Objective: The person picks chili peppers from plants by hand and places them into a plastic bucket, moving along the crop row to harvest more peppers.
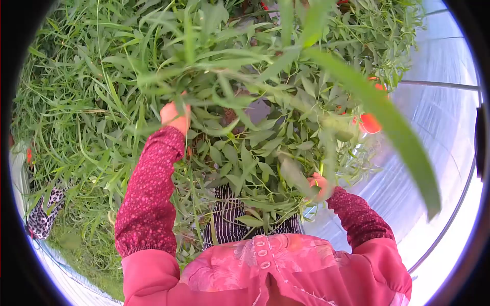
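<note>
Dense green leafy plants point(250, 158) fill the space before me. At the left centre, my left hand point(176, 116) reaches in among tall grass blades point(117, 102); leaves cover its fingers. My right hand point(319, 186) is lower and to the right, its fingers bent together around thin stems beside the leaves. A long grass blade point(393, 122), blurred and close to the camera, arches over the right side.
Translucent plastic sheeting point(439, 127) with dark poles or cords curves along the right. Red-orange fruits point(369, 123) hang near it. A spotted black-and-white item point(46, 211) lies at the lower left. My striped trousers point(227, 219) show below the plants.
</note>
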### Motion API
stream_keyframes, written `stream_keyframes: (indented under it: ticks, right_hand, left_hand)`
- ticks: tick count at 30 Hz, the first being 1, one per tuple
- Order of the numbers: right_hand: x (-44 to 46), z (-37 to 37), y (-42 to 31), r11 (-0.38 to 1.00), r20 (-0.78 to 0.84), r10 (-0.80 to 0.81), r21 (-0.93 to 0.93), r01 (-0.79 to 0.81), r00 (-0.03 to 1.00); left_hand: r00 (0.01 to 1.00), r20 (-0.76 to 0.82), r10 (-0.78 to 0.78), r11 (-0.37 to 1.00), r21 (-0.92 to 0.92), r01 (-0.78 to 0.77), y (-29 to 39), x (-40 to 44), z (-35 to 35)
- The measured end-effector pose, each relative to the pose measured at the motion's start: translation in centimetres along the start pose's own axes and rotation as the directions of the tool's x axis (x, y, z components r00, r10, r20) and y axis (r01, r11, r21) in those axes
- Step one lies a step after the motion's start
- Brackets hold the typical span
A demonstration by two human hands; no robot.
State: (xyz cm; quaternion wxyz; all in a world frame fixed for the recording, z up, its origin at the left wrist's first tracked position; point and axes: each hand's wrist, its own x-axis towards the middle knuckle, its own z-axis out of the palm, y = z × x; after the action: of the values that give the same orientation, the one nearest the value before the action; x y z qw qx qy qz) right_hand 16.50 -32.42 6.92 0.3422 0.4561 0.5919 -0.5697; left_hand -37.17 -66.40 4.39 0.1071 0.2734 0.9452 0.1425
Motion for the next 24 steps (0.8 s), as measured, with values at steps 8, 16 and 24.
stream_keyframes:
  ticks: [8, 16, 24]
  right_hand:
    - [-2.5, -1.2, -2.2, 0.521, 0.262, -0.673, -0.497, 0.694, 0.692]
    - [-9.9, 1.4, -14.5, 0.303, 0.240, -0.390, -0.878, 0.370, 0.889]
    - [-13.0, 1.6, -20.6, 0.607, -0.034, -0.180, -0.791, 0.084, 0.983]
  left_hand:
    - [0.944, 0.315, -0.096, 0.993, 0.088, 0.072, -5.3, -2.6, -4.0]
    - [0.850, 0.477, -0.224, 0.975, 0.119, 0.190, -1.6, -4.8, -7.5]
    - [0.804, 0.538, -0.252, 0.967, 0.107, 0.231, 0.7, -6.4, -9.1]
